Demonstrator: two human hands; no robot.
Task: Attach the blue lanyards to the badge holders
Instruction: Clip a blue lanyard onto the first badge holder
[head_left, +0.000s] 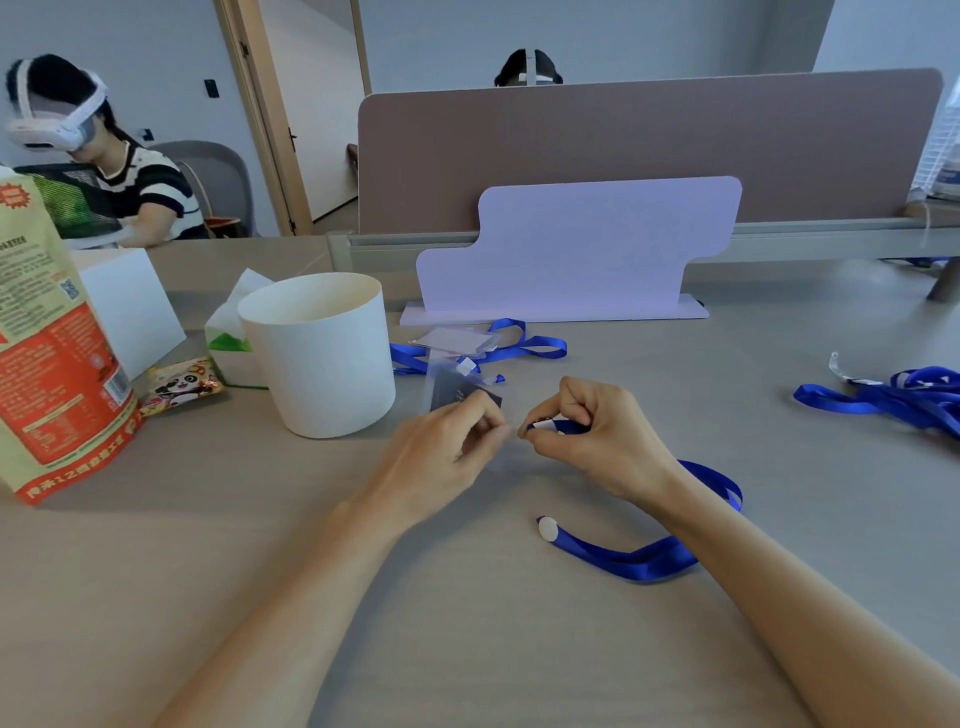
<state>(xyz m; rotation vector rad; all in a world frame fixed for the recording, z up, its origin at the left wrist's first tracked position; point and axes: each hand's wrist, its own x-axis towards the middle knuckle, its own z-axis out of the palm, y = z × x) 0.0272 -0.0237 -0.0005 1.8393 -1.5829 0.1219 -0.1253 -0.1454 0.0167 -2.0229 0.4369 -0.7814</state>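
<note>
My left hand (457, 436) pinches a clear badge holder (451, 388) with a dark card inside, held just above the grey table. My right hand (597, 431) is closed on the white clip end of a blue lanyard (644, 558), whose strap loops under my right wrist and ends in a white tab near the middle of the table. The clip end and the holder's edge almost meet between my fingertips. Behind my hands lies another badge holder (452, 340) on a blue lanyard (524, 347). A pile of loose blue lanyards (893, 397) lies at the far right.
A white round bucket (322, 358) stands left of my hands, with a tissue box (228, 343), a snack packet (182, 384) and a tall red-and-green bag (47, 353) further left. A lilac board (582, 249) stands behind. Two persons with headsets sit beyond the table.
</note>
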